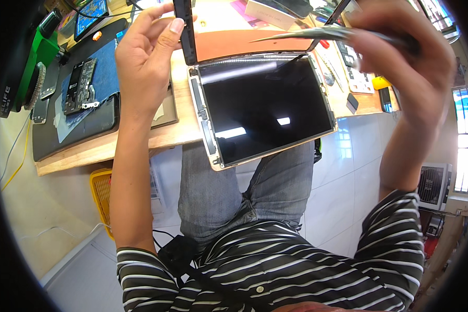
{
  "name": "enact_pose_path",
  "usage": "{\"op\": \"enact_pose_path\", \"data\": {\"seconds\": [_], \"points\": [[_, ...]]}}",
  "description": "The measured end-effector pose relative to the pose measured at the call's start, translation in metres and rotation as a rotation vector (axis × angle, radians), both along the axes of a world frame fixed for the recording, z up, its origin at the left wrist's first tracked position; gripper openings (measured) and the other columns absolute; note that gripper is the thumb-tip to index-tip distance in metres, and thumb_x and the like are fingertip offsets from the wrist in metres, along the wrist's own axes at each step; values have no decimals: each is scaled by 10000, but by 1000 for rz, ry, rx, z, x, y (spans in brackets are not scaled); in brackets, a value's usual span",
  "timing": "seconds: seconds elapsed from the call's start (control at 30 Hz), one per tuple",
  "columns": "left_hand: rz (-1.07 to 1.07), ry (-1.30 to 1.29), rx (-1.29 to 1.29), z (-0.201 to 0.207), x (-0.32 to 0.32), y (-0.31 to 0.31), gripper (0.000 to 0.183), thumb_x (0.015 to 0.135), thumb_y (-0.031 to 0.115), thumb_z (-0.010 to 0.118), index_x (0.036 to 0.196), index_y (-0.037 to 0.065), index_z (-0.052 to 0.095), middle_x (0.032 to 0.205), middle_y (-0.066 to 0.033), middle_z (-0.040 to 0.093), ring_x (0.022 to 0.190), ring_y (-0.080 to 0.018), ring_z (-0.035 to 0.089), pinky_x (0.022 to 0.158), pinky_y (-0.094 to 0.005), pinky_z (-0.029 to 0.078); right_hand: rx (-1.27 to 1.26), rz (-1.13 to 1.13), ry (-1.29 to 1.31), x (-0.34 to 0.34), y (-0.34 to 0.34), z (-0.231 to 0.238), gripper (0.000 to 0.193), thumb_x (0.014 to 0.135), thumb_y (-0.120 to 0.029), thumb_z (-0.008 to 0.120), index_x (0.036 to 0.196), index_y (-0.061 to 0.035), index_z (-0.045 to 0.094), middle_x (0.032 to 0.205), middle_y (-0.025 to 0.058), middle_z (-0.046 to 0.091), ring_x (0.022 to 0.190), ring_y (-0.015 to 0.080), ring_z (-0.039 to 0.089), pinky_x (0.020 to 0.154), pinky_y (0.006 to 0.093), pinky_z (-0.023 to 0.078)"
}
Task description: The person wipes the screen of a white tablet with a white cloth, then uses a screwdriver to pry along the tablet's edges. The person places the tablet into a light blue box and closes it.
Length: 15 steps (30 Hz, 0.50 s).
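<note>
A tablet lies opened at the table's near edge. Its black display panel rests in the light metal housing, which juts out over my lap. A clear glass panel with a black border stands raised at the housing's far side. My left hand grips that border at its left edge, thumb toward me. In my right hand, blurred by motion, is a pair of pointed tweezers. Their tips point left, in front of the raised glass and above the display, touching nothing that I can make out.
On the left, a circuit board sits on blue cloth over a dark flat case, beside a green device. Opened device parts lie at right. A yellow basket stands below the table.
</note>
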<state>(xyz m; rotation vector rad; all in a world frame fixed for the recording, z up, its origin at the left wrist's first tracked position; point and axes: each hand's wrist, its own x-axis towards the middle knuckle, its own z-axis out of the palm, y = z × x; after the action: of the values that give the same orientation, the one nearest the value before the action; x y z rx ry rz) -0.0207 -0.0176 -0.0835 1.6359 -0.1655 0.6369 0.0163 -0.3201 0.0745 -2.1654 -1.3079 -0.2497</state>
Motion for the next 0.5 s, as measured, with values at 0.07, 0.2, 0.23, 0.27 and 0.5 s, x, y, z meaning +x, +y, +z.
{"op": "enact_pose_path", "data": {"seconds": [0.07, 0.2, 0.23, 0.27, 0.5], "points": [[55, -66, -3, 8, 2, -2, 370, 1055, 97, 572, 1394, -42, 521, 1171, -213, 733, 971, -228, 755, 872, -318, 604, 222, -94, 124, 3, -61, 5, 261, 993, -140, 671, 1177, 44, 695, 933, 97, 716, 695, 92, 615, 618, 213, 460], [163, -159, 26, 35, 8, -15, 409, 1052, 93, 576, 1430, -34, 488, 1190, -210, 725, 1016, -241, 750, 891, -320, 597, 584, -431, 235, 21, -146, -13, 284, 966, -157, 709, 1177, 34, 715, 913, 85, 732, 698, 82, 644, 588, 181, 481], [175, -147, 20, 37, 9, -15, 408, 1050, 94, 577, 1426, -34, 488, 1205, -210, 719, 1034, -243, 745, 901, -325, 593, 641, -543, 240, 32, -155, -21, 294, 962, -165, 716, 1182, 29, 715, 923, 82, 732, 695, 78, 642, 584, 175, 477], [182, -136, 14, 40, 11, -17, 406, 1048, 95, 578, 1422, -34, 489, 1220, -211, 714, 1052, -246, 741, 912, -329, 588, 624, -655, 333, 42, -157, -27, 309, 958, -207, 725, 1189, -2, 722, 947, 71, 733, 700, 70, 645, 579, 176, 476], [229, -133, -16, 21, -3, -23, 348, 996, 106, 668, 1304, -16, 558, 1216, -213, 678, 1094, -181, 661, 952, -294, 504, 327, -553, 668, 118, -125, -102, 318, 925, -290, 769, 1131, -50, 746, 908, 35, 739, 666, 62, 639, 538, 201, 486]]}}
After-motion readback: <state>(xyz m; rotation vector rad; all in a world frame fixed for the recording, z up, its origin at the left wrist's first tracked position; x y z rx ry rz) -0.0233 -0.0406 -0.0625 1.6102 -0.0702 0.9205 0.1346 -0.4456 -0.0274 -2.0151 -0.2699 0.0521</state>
